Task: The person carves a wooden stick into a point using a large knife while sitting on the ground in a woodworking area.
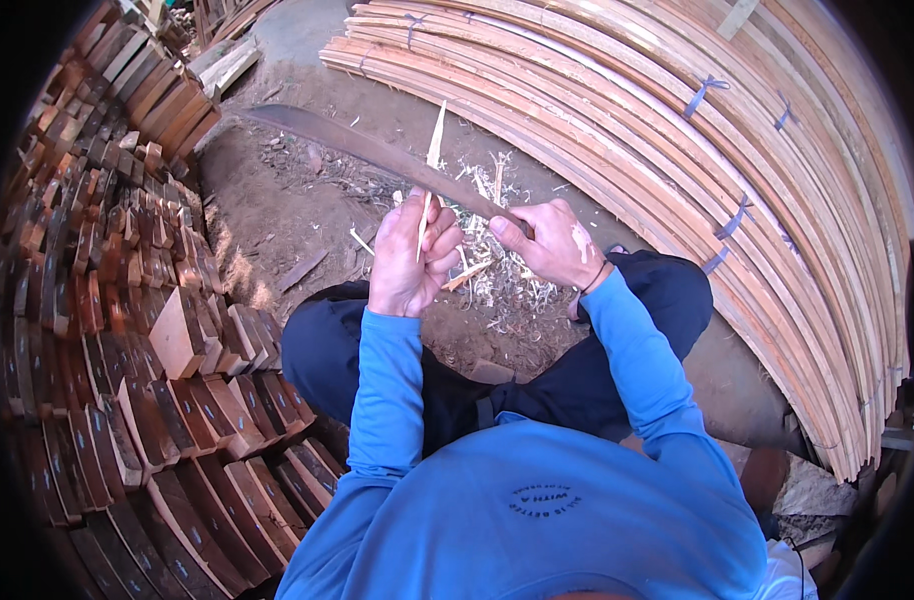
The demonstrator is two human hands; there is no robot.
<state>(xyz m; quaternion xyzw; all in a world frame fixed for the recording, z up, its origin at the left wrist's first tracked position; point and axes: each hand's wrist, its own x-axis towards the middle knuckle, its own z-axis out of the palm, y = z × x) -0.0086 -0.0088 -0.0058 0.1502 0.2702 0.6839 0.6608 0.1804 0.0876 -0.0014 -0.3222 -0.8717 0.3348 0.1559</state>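
In the middle of the view my left hand (412, 250) is closed around a thin, pale wooden stick (436, 138), whose tapered end points up and away from me. My right hand (552, 243) grips the handle of a machete (362, 148). The long, dark, curved blade reaches to the far left and crosses the stick just above my left fingers. Blade and stick appear to touch there. Curled wood shavings (502, 292) and pale splinters lie on the ground beneath my hands, between my legs.
Stacked dark wooden blocks (192, 420) rise close along my left side. To the right and far side, long bundled wooden strips (617, 110) are tied with blue strips. Brown dirt ground (277, 200) shows between the stacks. Stone slabs (812, 500) sit at the lower right.
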